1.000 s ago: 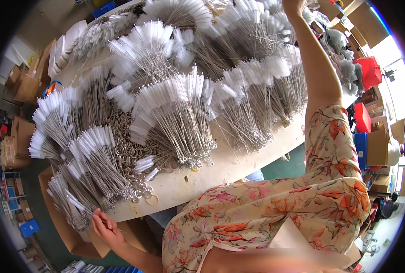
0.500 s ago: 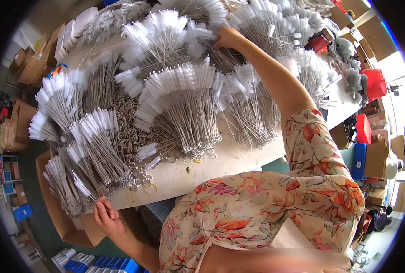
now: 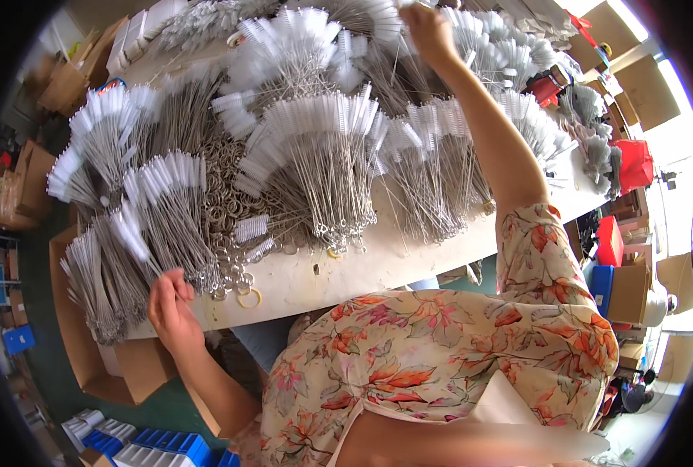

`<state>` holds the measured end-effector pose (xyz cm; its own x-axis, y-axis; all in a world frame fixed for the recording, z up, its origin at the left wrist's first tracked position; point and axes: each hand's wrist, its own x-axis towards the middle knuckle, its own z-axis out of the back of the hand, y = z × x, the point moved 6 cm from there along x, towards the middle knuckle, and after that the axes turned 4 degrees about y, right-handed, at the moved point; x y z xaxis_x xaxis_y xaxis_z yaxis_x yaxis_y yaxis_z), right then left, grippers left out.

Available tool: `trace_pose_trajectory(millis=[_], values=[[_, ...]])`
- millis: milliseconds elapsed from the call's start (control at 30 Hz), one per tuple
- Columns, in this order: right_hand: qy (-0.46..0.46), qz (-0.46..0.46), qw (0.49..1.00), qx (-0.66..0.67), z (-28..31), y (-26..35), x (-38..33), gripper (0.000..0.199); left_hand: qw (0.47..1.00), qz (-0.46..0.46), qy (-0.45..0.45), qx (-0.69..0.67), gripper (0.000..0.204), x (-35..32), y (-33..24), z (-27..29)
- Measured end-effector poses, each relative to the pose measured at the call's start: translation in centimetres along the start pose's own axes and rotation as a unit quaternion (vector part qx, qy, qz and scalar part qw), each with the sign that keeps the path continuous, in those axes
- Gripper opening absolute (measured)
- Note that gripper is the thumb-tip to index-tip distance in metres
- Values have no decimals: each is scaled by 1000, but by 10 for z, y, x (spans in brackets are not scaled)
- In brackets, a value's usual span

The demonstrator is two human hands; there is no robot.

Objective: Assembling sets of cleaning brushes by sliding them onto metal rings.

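The left hand (image 3: 175,313) has its grip together, thumb and fingertips pinched around the thin wire stem of a white-bristled brush (image 3: 136,243). The brush head is blurred and points left and away from the person, just in front of the heads of a bundle there. The right hand (image 3: 429,33) is at the far side, its arm stretched over the brushes; its fingertips are too near the picture's edge for me to tell how the grip stands or whether it holds anything.

Compared with half a second ago, the right hand has shifted farther and to the right, away from the wire stems it was among. The left hand and its brush have also moved a little farther over the surface (image 3: 346,274).

Beside the left hand, wire-stemmed brushes (image 3: 171,206) lie bundled with their heads far and loops near. To the right of them are a heap of metal rings (image 3: 223,183) and, near the edge, a yellow ring (image 3: 249,298). A larger fanned bundle (image 3: 323,156) occupies the middle. A cardboard box (image 3: 148,372) stands left, next to the near corner.
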<state>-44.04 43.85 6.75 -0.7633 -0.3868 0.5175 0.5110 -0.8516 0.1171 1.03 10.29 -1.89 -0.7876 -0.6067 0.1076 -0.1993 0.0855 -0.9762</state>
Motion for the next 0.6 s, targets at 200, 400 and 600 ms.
trace_pose_trajectory(millis=[200, 400, 600], values=[[90, 56, 668, 737, 93, 160, -52, 22, 990, -94, 91, 48, 21, 15, -49, -88], [240, -9, 660, 712, 68, 257, -166, 32, 953, -219, 187, 91, 14, 23, -42, -181], [167, -41, 706, 687, 36, 210, -213, 34, 878, -447, 76, 154, 9, -4, -45, -140]])
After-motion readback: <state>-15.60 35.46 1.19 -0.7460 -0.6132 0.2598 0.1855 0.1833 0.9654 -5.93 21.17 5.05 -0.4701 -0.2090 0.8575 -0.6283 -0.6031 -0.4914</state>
